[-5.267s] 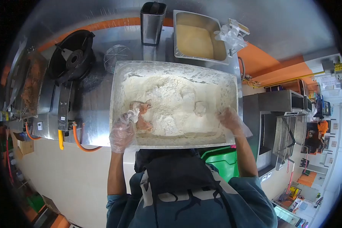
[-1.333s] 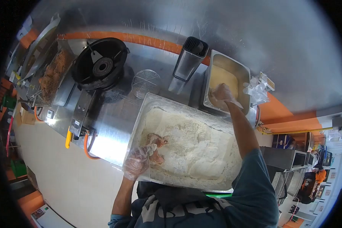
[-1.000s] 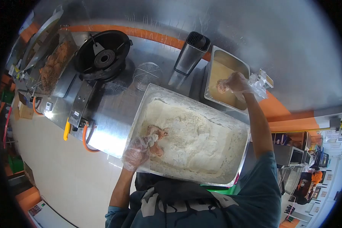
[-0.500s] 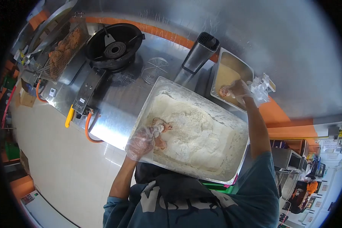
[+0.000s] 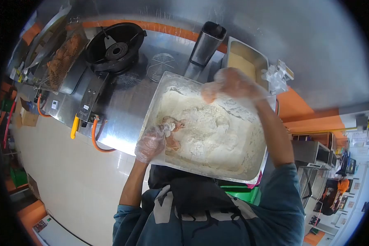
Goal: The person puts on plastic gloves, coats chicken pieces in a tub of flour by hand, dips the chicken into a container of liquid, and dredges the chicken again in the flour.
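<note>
Presently: right hand (image 5: 235,84), gloved, blurred, pinching one pinkish piece (image 5: 209,95) above the flour tray (image 5: 156,105), far side; piece leftward of this nearer hand, long axis unclear. Left hand (image 5: 150,143), gloved, at tray's left end beside meat pieces (image 5: 175,123); grip indeterminable.

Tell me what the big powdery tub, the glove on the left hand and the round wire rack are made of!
The tub looks like dull grey metal, though powder coats its walls, so I can't say which metal. The glove seems to be thin plastic: it's see-through, shiny and wrinkled. The rack is probably metal too, with thin silvery wires.
</note>
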